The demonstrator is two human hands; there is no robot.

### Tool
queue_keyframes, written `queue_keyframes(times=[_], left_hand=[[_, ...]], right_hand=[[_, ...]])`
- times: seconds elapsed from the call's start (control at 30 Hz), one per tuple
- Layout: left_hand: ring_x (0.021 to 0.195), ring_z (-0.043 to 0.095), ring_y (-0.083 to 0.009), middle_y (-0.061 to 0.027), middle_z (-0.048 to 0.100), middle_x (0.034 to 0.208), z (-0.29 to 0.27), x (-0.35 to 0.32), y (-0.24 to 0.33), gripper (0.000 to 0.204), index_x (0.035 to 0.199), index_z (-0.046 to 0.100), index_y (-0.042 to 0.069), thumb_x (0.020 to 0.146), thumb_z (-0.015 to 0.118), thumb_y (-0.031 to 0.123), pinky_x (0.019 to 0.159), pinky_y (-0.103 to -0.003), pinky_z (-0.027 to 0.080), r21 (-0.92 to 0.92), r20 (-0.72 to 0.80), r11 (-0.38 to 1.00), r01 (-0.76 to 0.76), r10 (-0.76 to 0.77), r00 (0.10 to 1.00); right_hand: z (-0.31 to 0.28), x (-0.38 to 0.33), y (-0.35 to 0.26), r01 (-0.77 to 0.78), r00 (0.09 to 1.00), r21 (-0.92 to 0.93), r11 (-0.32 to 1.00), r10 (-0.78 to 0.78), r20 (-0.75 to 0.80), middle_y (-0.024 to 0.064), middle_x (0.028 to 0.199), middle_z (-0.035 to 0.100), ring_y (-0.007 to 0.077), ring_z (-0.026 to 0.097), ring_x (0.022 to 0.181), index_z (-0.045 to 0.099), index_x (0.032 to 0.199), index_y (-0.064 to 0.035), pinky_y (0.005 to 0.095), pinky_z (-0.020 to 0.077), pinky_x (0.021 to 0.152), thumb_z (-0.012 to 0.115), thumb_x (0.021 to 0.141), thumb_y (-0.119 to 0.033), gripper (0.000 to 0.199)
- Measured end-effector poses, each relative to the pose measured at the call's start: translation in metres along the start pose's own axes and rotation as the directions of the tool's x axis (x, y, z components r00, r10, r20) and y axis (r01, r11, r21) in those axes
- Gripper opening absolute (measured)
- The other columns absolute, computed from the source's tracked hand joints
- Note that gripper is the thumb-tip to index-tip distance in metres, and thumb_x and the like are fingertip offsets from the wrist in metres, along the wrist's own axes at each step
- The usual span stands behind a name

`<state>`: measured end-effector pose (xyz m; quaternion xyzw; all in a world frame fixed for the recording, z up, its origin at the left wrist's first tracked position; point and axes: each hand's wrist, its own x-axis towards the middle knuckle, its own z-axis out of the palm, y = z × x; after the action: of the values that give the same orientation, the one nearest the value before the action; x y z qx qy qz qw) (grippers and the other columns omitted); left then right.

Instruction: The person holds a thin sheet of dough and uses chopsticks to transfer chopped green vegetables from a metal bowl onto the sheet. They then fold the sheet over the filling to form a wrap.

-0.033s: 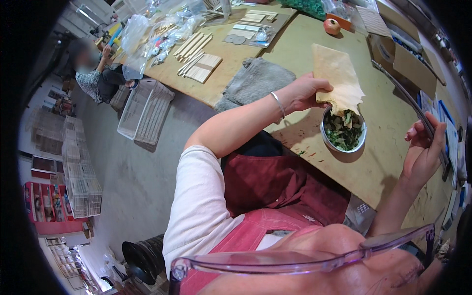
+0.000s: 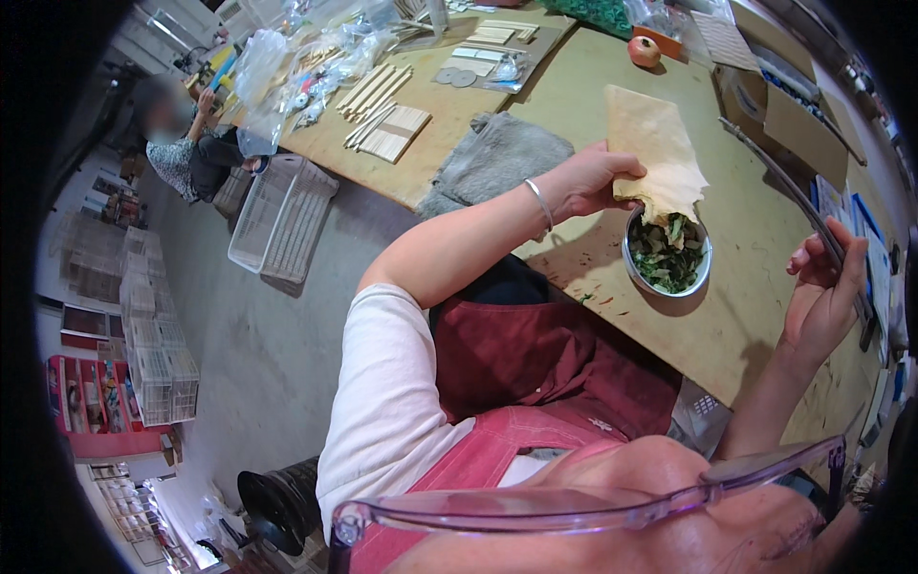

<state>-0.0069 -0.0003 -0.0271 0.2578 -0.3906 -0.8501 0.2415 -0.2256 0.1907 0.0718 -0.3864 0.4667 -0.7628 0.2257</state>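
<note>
In my left hand (image 2: 598,182) I pinch a thin, tan flatbread (image 2: 655,143) with a ragged lower edge. That edge hangs over a round metal bowl (image 2: 706,270), touching or just above the greens; I cannot tell which. Chopped, dark green leafy vegetables (image 2: 667,260) fill the bowl, which stands near the table edge. My right hand (image 2: 824,287) is raised to the right of the bowl, closed around long dark chopsticks (image 2: 786,182). Their tips point up and away, apart from the bowl.
A grey cloth (image 2: 502,158) lies left of the flatbread on the table (image 2: 574,86). Wooden sticks (image 2: 397,132) and plastic bags (image 2: 263,62) are farther left. A pomegranate (image 2: 644,52) and a cardboard box (image 2: 798,134) stand at the back. Beside a white crate (image 2: 287,215) sits another person (image 2: 177,143).
</note>
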Motion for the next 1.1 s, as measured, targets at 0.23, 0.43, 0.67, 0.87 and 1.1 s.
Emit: queue_keyframes(times=[0.23,0.43,0.67,0.87,1.1], left_hand=[[0.088,0.062,-0.0169,-0.0045,0.063,0.097,0.000,0.001,0.000,0.028,0.109,0.058,0.010,0.082,0.063,0.008,0.063,-0.034,0.053,-0.002,-0.001,1.000,0.004,-0.004,1.000],[0.089,0.063,-0.0176,-0.0053,0.064,0.099,-0.001,0.002,-0.001,0.029,0.111,0.057,0.010,0.082,0.063,0.008,0.062,-0.034,0.053,-0.001,-0.004,1.000,0.010,-0.010,1.000],[0.089,0.063,-0.0172,-0.0044,0.064,0.099,-0.002,0.005,-0.002,0.030,0.113,0.056,0.011,0.084,0.062,0.007,0.063,-0.034,0.054,-0.005,0.005,1.000,0.000,0.000,1.000],[0.084,0.063,-0.0223,-0.0104,0.062,0.099,-0.008,0.007,-0.004,0.031,0.112,0.054,0.004,0.082,0.061,0.004,0.058,-0.036,0.057,-0.042,0.003,0.999,-0.007,0.007,1.000],[0.083,0.062,-0.0148,-0.0036,0.063,0.092,-0.001,0.007,-0.004,0.020,0.105,0.059,0.010,0.085,0.063,0.008,0.060,-0.033,0.052,0.007,0.010,1.000,0.017,-0.017,1.000]], right_hand=[[0.000,-0.003,0.003,0.003,0.997,0.024,1.000,-0.005,0.079,0.0105,0.076,0.064,0.0173,0.058,0.061,0.066,0.103,0.0031,0.0298,0.0466,0.056,0.049,0.099,-0.041,0.047],[-0.003,-0.002,0.007,-0.001,0.997,0.023,1.000,-0.001,0.082,0.0109,0.076,0.064,0.0174,0.058,0.061,0.066,0.102,0.0033,0.0293,0.0468,0.055,0.050,0.099,-0.040,0.047],[-0.001,-0.004,0.008,-0.007,0.997,0.008,1.000,0.006,0.072,0.0117,0.075,0.064,0.0178,0.059,0.061,0.065,0.100,0.0038,0.0296,0.0469,0.054,0.049,0.100,-0.040,0.047],[0.019,-0.027,0.010,-0.078,0.988,0.045,0.996,0.072,0.137,0.0126,0.073,0.064,0.0194,0.059,0.060,0.064,0.099,0.0044,0.0302,0.0473,0.054,0.049,0.100,-0.040,0.047],[0.001,0.026,-0.023,0.085,0.994,0.052,0.995,-0.081,-0.069,0.0069,0.080,0.064,0.0134,0.055,0.064,0.067,0.108,-0.0010,0.0253,0.0420,0.061,0.051,0.099,-0.040,0.043]])
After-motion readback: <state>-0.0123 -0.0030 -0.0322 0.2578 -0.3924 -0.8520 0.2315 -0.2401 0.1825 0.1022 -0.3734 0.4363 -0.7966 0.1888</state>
